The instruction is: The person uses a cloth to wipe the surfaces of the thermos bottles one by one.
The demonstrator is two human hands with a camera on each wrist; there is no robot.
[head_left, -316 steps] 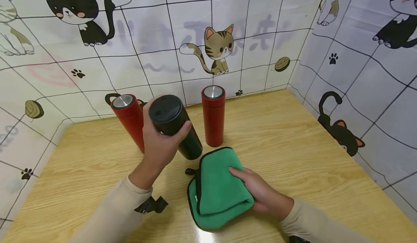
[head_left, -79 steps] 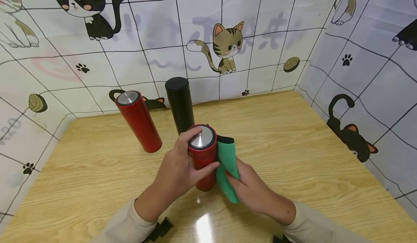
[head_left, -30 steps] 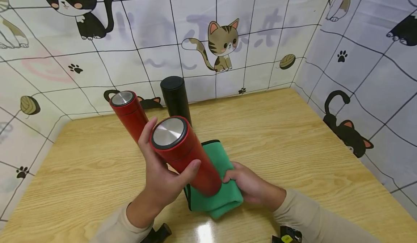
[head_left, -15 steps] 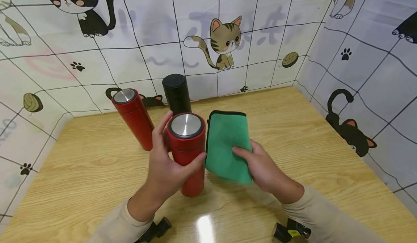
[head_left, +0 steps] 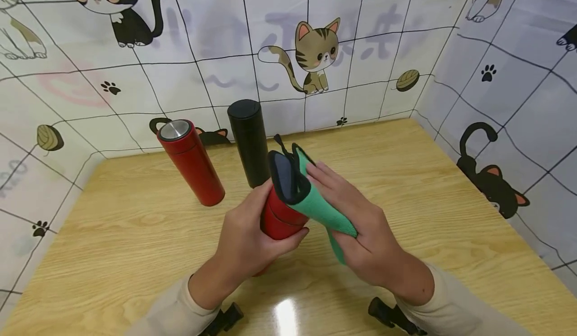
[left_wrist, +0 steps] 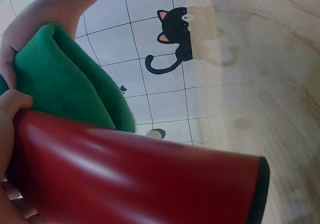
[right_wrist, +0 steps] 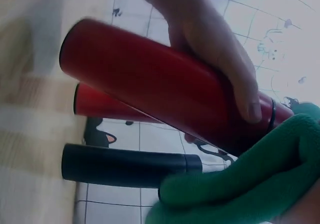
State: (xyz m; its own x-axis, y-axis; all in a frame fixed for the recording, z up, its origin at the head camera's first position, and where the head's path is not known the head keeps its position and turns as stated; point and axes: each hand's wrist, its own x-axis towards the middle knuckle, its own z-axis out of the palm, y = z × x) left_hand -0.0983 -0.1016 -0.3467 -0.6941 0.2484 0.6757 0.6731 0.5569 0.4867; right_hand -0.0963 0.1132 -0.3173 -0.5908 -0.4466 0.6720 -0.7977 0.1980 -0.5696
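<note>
My left hand (head_left: 245, 238) grips a red thermos (head_left: 279, 218) just below its lid. It is tilted and looks raised off the table in the right wrist view. A folded green cloth (head_left: 324, 208) with black edging lies over the thermos's top and right side. My right hand (head_left: 369, 226) holds this cloth, its fingers pressing it towards the lid. Most of the steel lid is hidden under it. In the left wrist view the red body (left_wrist: 130, 169) shows down to its dark base, with the cloth (left_wrist: 65, 79) beside the upper end.
Another red thermos (head_left: 191, 163) with a steel lid stands at the back left. To its right is a black thermos (head_left: 248, 145), close behind the held one. The wooden table (head_left: 428, 201) meets a cat-patterned sheet (head_left: 369, 50) at the back and sides.
Earlier my left hand held the black thermos; it now stands at the back and the hand holds a red one. Within the last half second the cloth has moved left onto the lid.
</note>
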